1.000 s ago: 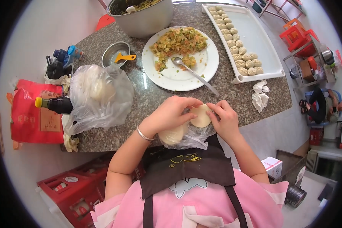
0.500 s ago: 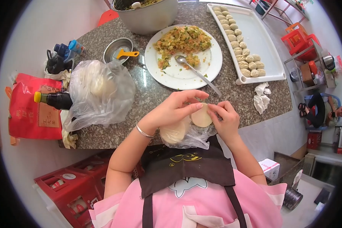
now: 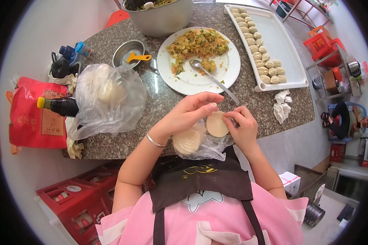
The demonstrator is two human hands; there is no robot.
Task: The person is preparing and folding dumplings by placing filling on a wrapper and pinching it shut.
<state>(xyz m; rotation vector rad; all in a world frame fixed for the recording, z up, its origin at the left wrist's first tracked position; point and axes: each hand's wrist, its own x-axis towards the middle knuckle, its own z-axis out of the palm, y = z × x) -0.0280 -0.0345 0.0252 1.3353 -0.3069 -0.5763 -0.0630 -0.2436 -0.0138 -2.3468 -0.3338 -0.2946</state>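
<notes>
A round, pale dumpling wrapper (image 3: 217, 125) hangs from my right hand (image 3: 244, 125), its right edge pinched between thumb and fingers. Just left of it, my left hand (image 3: 191, 111) holds nothing, with thumb and forefinger apart near the wrapper's top edge. Below my left hand, more round wrappers (image 3: 187, 141) lie in a clear plastic bag (image 3: 210, 151) at the table's near edge. Beyond both hands is a white plate (image 3: 180, 85) of chopped vegetable filling (image 3: 200, 43). A metal spoon (image 3: 212, 77) rests on it, its handle reaching over the rim towards me.
A white tray (image 3: 284, 53) with rows of pleated dumplings (image 3: 255, 48) stands at the far right, with crumpled tissue (image 3: 281, 107) nearby. Further left are a large metal pot (image 3: 161, 18), a metal bowl (image 3: 122, 51) with a yellow-handled tool, bagged dough (image 3: 108, 92) and a dark bottle (image 3: 63, 107).
My left thumb and fingers have come away from the wrapper, leaving it in my right hand alone. The view has shifted very slightly.
</notes>
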